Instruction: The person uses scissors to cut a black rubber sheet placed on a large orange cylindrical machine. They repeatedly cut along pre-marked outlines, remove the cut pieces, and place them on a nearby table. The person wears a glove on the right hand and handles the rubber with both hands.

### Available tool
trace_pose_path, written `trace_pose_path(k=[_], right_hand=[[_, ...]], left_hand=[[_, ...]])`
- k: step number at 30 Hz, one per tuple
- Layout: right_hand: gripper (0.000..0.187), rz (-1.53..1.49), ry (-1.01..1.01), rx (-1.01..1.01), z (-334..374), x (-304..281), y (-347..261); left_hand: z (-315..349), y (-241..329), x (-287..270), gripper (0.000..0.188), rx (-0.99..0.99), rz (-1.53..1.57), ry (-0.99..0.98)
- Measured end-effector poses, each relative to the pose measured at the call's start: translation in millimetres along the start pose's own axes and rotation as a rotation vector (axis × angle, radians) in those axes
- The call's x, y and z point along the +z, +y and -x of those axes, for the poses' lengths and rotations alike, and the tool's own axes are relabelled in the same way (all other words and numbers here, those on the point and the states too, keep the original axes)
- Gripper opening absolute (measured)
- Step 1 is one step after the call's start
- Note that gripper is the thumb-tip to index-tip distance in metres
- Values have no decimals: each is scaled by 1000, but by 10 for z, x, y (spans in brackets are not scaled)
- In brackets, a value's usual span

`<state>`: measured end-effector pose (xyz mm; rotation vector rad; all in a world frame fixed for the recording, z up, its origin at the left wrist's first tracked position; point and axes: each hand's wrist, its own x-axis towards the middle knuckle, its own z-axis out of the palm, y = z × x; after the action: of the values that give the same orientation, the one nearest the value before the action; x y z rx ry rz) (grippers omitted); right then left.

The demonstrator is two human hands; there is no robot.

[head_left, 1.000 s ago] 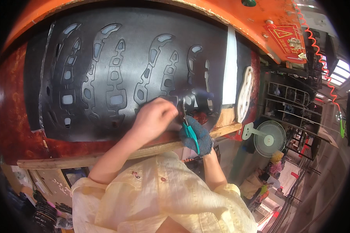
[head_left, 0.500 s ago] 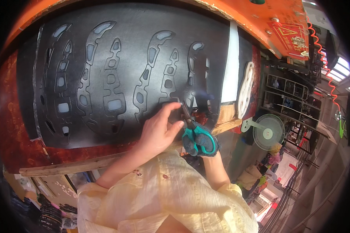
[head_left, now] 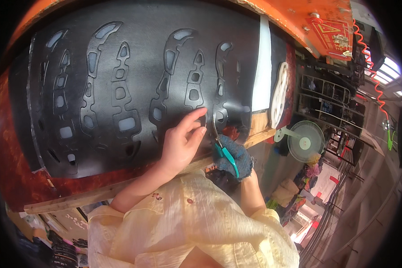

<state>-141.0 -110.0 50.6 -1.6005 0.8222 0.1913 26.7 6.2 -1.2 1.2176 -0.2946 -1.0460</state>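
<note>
Black rubbery sheet: seems pliable, best grasped by border. At its near side: bare left hand with fingers parted, grey-gloved right hand clasping teal-handled metal scissors.

Left hand loosely curled, right hand clenched

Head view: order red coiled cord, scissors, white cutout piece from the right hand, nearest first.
1. Scissors: in the right hand.
2. White cutout piece: ahead, to the right.
3. Red coiled cord: hanging, far right.
</note>
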Motion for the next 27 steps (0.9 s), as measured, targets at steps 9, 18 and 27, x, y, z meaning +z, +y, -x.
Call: trace_pose_path(k=[9,18,27], right_hand=[[62,-297,-26,166,33,64,-119],[61,231,86,112,87,75,-301],[57,16,118,149,88,144,-277]], left_hand=[[13,15,-46,42,79,-54,-16],[6,14,-48,43,114,-61,-11],[9,-22,-28,43,142,-98,-1]])
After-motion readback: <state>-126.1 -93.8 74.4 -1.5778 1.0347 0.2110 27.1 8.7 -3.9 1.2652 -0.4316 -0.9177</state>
